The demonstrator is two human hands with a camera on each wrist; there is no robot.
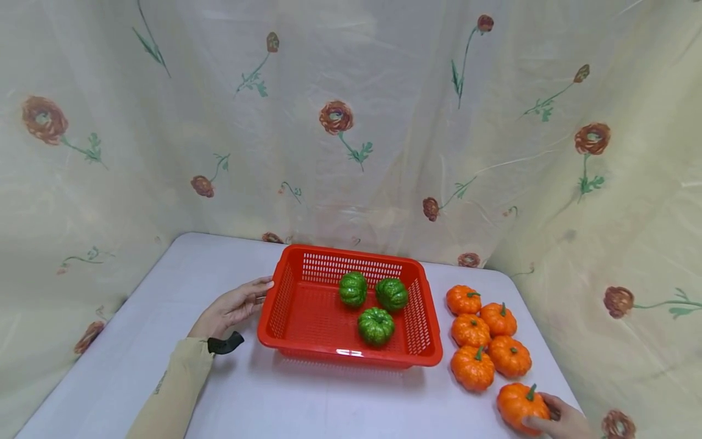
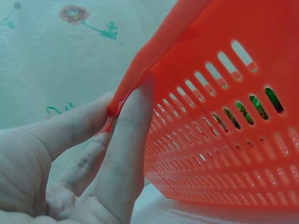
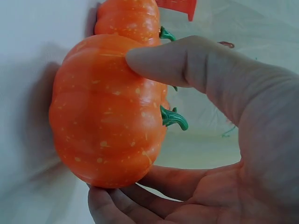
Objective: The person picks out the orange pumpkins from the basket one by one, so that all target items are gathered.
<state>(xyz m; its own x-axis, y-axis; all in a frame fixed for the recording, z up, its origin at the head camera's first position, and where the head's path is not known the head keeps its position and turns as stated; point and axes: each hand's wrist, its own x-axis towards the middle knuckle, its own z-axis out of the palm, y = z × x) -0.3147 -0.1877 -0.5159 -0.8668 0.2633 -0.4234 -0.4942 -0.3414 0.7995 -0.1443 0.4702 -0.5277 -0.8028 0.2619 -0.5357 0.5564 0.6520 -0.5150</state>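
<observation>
A red plastic basket (image 1: pixel 351 352) with slotted walls stands on the white table, and three green pumpkins (image 1: pixel 376 327) lie in its right half. My left hand (image 1: pixel 233 308) pinches the basket's left rim between thumb and fingers; the left wrist view shows the rim (image 2: pixel 135 70) between them. At the table's near right, my right hand (image 1: pixel 565 417) holds an orange pumpkin (image 1: pixel 518 405) with a green stem. In the right wrist view, the thumb presses one side of that pumpkin (image 3: pixel 103 112) and the fingers curl under the other.
Several more orange pumpkins (image 1: pixel 470 331) sit in a cluster to the right of the basket, beyond the held one. A flowered curtain (image 1: pixel 384 122) hangs behind the table (image 1: pixel 329 408) and along both sides.
</observation>
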